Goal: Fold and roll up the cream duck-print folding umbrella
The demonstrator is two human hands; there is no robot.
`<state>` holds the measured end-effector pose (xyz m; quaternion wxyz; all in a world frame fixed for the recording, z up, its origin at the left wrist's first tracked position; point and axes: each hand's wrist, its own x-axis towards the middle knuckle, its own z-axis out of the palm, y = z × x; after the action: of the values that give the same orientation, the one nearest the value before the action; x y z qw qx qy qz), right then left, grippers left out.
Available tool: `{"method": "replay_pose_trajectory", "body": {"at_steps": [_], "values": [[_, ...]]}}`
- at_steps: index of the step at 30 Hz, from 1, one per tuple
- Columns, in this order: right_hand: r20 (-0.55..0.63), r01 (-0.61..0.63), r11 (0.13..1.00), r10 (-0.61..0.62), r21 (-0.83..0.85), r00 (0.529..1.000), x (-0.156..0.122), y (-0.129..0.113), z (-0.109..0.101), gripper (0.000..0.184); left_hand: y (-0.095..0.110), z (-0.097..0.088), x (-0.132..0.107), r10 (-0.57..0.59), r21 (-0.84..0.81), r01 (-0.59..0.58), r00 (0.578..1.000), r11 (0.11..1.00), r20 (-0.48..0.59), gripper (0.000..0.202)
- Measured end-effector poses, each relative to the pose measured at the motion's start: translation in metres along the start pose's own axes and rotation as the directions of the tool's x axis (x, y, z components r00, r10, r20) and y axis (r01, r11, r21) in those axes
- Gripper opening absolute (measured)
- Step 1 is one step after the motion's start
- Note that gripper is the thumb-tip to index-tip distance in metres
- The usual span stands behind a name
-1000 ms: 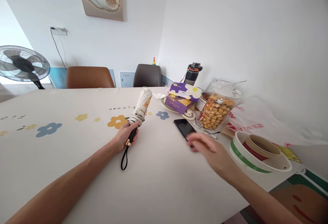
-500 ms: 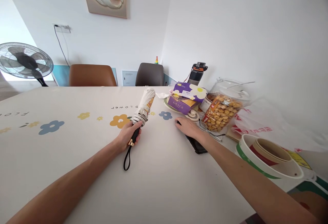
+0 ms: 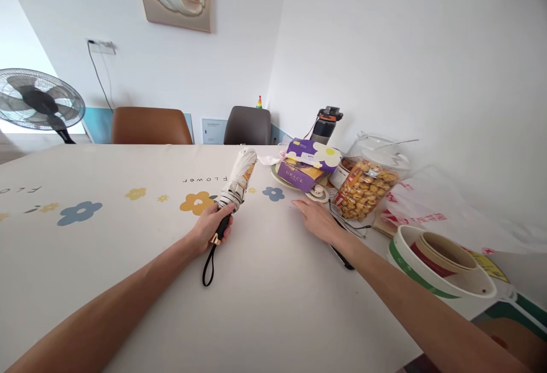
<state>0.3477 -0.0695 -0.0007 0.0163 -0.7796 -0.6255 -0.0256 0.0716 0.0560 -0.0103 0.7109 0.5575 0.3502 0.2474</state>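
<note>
My left hand point(image 3: 212, 226) is wrapped round the black handle of a folded umbrella point(image 3: 240, 179). Its white patterned canopy points up and away over the table, and a black wrist strap point(image 3: 208, 269) hangs from the handle's end. On the right, my right hand point(image 3: 315, 219) is palm down with its fingers stretched forward over the table. A black phone-like slab point(image 3: 343, 258) lies beneath that wrist, mostly hidden, with only its edges showing. Just right of the hand is a pair of glasses point(image 3: 356, 228).
A flower-printed white table point(image 3: 265, 304) spreads before me. Along its right side are purple boxes point(image 3: 299, 175), a dark bottle point(image 3: 323, 127), a jar of popcorn point(image 3: 367, 182), a plastic bag point(image 3: 444, 202) and a white tub point(image 3: 401, 250). Chairs point(image 3: 149, 125) and a fan point(image 3: 40, 99) stand beyond.
The black slab has shifted right, further under my right wrist, and my right fingers now lie off its far end. The left hand keeps the umbrella nearly still.
</note>
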Motion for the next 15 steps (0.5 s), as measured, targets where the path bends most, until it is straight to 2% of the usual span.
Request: {"method": "replay_pose_trajectory", "body": {"at_steps": [4, 9, 12, 15], "values": [[0.059, 0.006, 0.993, 0.001, -0.120, 0.998, 0.003, -0.013, 0.004, 0.055, 0.000, 0.000, 0.000, -0.008, 0.004, 0.008, 1.000, 1.000, -0.005, 0.040], [0.056, 0.054, 0.983, -0.044, -0.177, 0.997, 0.002, -0.015, 0.005, 0.046, 0.000, 0.001, 0.000, -0.014, 0.009, 0.014, 1.000, 1.000, -0.013, 0.039], [0.003, -0.001, 0.999, 0.001, -0.046, 1.000, -0.001, -0.016, 0.001, 0.040, -0.001, 0.001, 0.000, -0.011, 0.003, 0.011, 1.000, 1.000, -0.009, 0.040], [-0.072, -0.226, 0.952, 0.245, 0.208, 0.967, -0.009, -0.014, -0.007, 0.018, -0.001, 0.001, -0.001, -0.013, -0.001, 0.013, 1.000, 1.000, -0.007, 0.040]]}}
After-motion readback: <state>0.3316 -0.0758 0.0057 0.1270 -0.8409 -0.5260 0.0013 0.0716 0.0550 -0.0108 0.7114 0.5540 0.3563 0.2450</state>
